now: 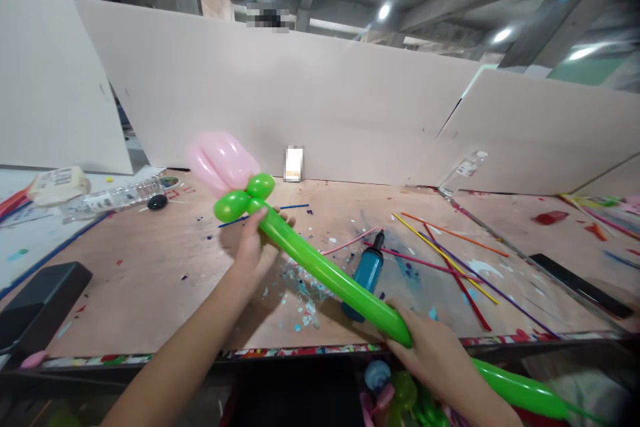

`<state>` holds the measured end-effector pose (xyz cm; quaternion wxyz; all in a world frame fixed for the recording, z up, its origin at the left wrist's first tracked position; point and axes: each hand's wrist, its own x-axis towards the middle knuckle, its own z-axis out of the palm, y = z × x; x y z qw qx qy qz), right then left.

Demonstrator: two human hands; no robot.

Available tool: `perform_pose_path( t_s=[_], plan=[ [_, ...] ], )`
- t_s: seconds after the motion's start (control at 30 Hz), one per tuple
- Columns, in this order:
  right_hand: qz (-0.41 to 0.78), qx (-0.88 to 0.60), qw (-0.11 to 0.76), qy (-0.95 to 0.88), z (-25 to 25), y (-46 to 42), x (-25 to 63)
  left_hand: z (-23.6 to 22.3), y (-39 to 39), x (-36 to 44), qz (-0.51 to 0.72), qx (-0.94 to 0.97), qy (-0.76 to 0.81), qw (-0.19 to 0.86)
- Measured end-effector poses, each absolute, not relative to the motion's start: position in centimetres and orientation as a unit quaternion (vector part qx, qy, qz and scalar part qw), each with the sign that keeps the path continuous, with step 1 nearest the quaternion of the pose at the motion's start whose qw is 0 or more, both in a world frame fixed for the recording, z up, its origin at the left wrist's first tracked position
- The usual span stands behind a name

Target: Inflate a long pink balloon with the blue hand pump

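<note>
Behind everything you've got tall white boards (320,100) standing along the back of the worktop (165,293), w/ colored scraps (307,307) stuck all over the wood. Biggest thing in your hands is the long green balloon (320,263), held up over the worktop and slanting from upper L down to lower R. Green shows again past your R wrist, w/ a thin tail; can't tell if it's 1 piece b/c your hand covers the join.

The puffy pink balloon (220,160) sits at the upper L end, touching 2 green bubbles there. Your left hand (255,243) is just below those, thumb on top, fingers clamped on the green tube. Your right hand (425,340) is clamped on it too, further down by the front edge, tho some fingers are hidden.

Under the tube there's a blue pump (367,270), bottom partly covered, nozzle pointing away from you. Dark case (50,300) is front L, clear bottle (120,197) lying back L, black slab (580,283) far R. Flat balloons (445,257) (yellow, red, purple etc.) lie crisscrossed R of the pump. Smallest: a black oval thing (157,202) next to the bottle, can't tell what.
</note>
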<state>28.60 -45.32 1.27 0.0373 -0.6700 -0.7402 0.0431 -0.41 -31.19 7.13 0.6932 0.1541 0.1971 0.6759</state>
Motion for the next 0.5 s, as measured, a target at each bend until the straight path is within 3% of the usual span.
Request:
perform_pose_path(
  t_s=[0.13,0.37,0.5],
  plan=[
    [0.055,-0.724,0.048,-0.686,1.4,-44.4,29.7,7.8,-30.3,-2.7,0.719,0.102,0.163,0.668],
    [0.197,-0.679,0.219,-0.672,3.7,-42.1,29.0,8.2,-30.5,-3.3,0.757,0.061,0.111,0.641],
    [0.326,-0.606,0.186,-0.702,4.5,-43.8,27.3,8.9,-30.7,-3.6,0.768,0.081,0.092,0.629]
  ],
)
